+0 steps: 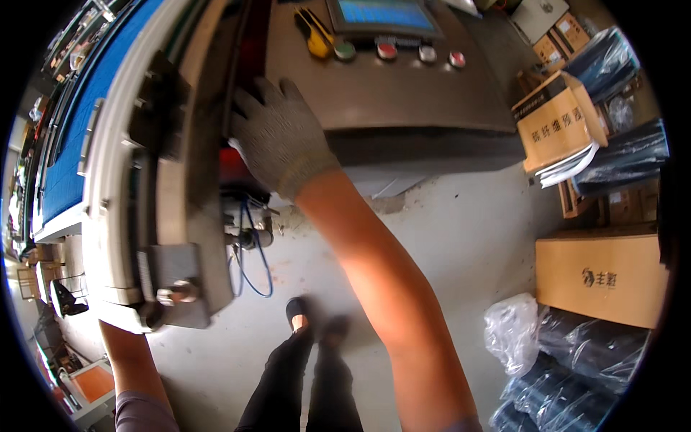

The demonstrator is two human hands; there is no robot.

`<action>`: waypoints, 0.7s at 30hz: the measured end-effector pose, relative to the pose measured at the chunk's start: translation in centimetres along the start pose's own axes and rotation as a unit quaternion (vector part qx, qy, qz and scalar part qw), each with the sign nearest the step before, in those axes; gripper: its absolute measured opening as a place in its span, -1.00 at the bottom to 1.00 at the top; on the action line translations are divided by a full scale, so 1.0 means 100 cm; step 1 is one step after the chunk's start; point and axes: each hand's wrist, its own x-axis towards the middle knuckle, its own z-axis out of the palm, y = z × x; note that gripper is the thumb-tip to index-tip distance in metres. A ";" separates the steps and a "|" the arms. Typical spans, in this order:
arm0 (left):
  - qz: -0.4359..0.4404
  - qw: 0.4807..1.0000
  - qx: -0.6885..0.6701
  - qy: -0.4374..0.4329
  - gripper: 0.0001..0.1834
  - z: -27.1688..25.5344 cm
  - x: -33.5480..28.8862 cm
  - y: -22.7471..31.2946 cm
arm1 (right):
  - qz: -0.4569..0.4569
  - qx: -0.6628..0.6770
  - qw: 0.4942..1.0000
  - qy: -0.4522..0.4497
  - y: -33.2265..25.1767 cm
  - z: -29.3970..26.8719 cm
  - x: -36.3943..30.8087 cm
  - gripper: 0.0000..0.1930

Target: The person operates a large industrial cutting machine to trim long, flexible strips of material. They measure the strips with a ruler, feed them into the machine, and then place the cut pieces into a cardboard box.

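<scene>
My right hand (pixel 282 137), in a grey knitted glove, reaches to the left edge of a brown metal machine housing (pixel 403 93). Its fingers are spread, pointing away from me beside a dark, red-lit gap (pixel 252 50); nothing shows in its grasp. Whether the fingertips touch the housing I cannot tell. Left of this hand runs a pale metal conveyor frame (pixel 108 216) with a bolted end block (pixel 180 277). My left forearm (pixel 133 360) goes up behind that frame, which hides the left hand.
On the housing are a screen (pixel 385 14), several push buttons (pixel 386 50) and a yellow utility knife (pixel 317 39). A blue belt (pixel 72 158) lies far left. Blue tubing (pixel 266 281) hangs below the frame. Cardboard boxes (pixel 597 277) and plastic-wrapped dark rolls (pixel 568 389) stand right.
</scene>
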 end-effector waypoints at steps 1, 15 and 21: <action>0.004 1.000 0.010 0.005 -0.69 -0.007 -0.001 0.000 | 0.006 -0.001 1.000 0.009 0.001 0.004 -0.003 -0.74; 0.008 0.999 0.050 0.005 -0.72 -0.024 -0.020 0.000 | 0.039 -0.045 0.995 -0.080 -0.004 0.002 -0.011 -0.71; -0.002 0.998 0.058 0.001 -0.73 -0.022 -0.016 0.003 | 0.047 -0.010 0.999 -0.021 -0.001 0.012 -0.009 -0.73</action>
